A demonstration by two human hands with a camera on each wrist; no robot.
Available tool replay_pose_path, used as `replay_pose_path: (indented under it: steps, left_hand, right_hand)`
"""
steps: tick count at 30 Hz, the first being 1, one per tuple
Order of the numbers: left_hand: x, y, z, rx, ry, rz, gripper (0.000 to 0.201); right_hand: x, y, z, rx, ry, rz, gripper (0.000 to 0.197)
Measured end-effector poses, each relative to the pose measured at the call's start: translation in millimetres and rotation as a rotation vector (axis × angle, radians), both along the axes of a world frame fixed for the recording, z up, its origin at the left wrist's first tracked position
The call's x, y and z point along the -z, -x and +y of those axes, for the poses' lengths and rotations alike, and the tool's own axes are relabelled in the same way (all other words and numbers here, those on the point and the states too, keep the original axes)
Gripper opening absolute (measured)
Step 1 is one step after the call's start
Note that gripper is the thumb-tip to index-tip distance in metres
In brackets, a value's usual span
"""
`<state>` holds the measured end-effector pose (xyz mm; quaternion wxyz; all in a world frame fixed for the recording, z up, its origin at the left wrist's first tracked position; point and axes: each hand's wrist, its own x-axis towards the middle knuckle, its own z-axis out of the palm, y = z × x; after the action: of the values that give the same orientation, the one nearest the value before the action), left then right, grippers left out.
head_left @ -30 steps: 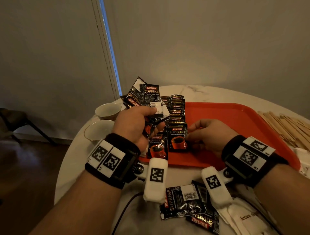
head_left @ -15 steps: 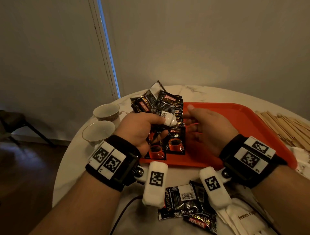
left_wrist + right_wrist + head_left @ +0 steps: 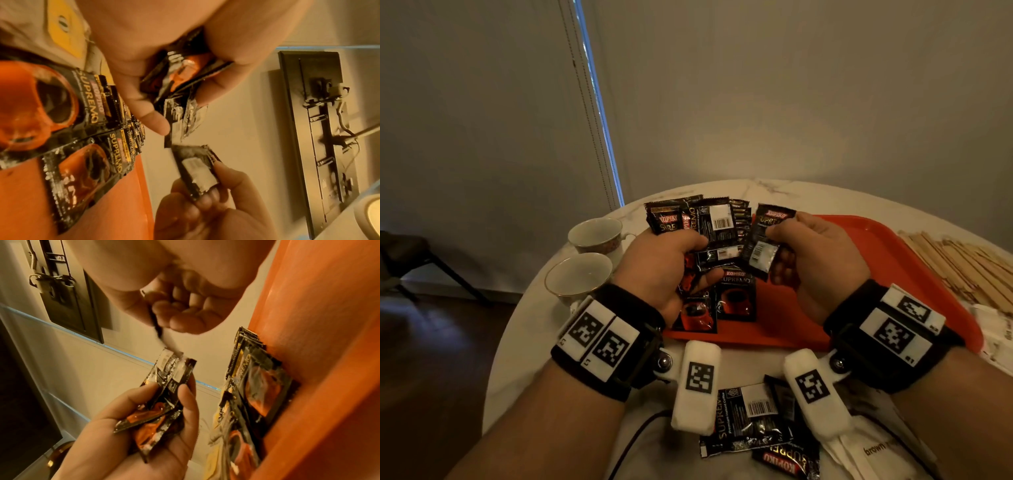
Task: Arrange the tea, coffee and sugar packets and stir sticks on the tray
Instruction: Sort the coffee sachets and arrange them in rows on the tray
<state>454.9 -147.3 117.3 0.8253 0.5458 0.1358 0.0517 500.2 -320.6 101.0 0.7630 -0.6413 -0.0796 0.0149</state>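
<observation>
My left hand (image 3: 674,270) grips a fanned bunch of black coffee packets (image 3: 698,219) above the left end of the orange tray (image 3: 876,246). Just to its right, my right hand (image 3: 801,253) pinches a single coffee packet (image 3: 767,236) held upright. The left wrist view shows that single packet (image 3: 197,172) between thumb and fingers, below the bunch (image 3: 183,84). In the right wrist view the bunch (image 3: 162,395) lies in the left palm. A row of coffee packets (image 3: 734,291) lies on the tray's left side. Wooden stir sticks (image 3: 962,267) lie on the table right of the tray.
Two empty cups (image 3: 582,277) stand left of the tray on the round marble table (image 3: 774,188). More coffee packets (image 3: 750,418) and white brown-sugar packets (image 3: 876,448) lie at the table's near edge, with a black cable (image 3: 640,435). A chair (image 3: 404,253) stands far left.
My left hand turned the bunch upright and fanned it. My right hand, flat over the tray half a second ago, has drawn one packet from the bunch and holds it apart.
</observation>
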Motion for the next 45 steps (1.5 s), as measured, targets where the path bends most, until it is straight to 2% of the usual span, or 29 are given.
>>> replay_pose_path:
  steps: [2, 5, 8, 12, 14, 21, 26, 31, 36, 40, 45]
  left_hand:
    - [2, 0, -2, 0.007, -0.057, -0.068, 0.024]
    - [4, 3, -9, 0.097, -0.133, -0.138, 0.032]
    - [6, 4, -11, 0.149, -0.147, -0.163, 0.037]
    - [9, 2, -7, 0.207, -0.170, -0.164, 0.044]
    - [10, 1, -7, 0.174, -0.168, -0.144, 0.044]
    - [6, 1, -3, 0.095, -0.026, 0.013, 0.034]
    - [0, 2, -5, 0.092, 0.038, 0.033, 0.023]
    - [-1, -3, -1, -0.031, 0.125, 0.036, 0.023]
    - [-2, -5, 7, -0.154, 0.167, 0.015, 0.020]
    - [-3, -6, 7, -0.162, 0.155, 0.005, 0.015]
    - [-3, -6, 7, -0.147, 0.134, 0.011, 0.010]
  right_hand:
    - [-1, 2, 0, -0.003, 0.020, -0.038, 0.008]
    - [0, 8, 4, -0.147, 0.064, -0.081, 0.018]
    - [-1, 11, 7, -0.223, 0.069, -0.093, 0.011]
    - [-1, 12, 7, -0.257, -0.039, -0.066, 0.030]
    - [-2, 12, 8, -0.278, -0.076, -0.060, 0.034]
    - [3, -1, 4, -0.096, -0.085, -0.037, 0.034]
    - [2, -3, 0, -0.089, -0.064, 0.010, 0.005]
    - [3, -6, -1, -0.057, -0.149, 0.091, 0.008]
    - [11, -10, -9, -0.043, 0.095, 0.203, 0.004]
    - [16, -8, -8, -0.130, 0.296, 0.313, 0.005]
    - [19, -6, -6, -0.151, 0.408, 0.310, 0.014]
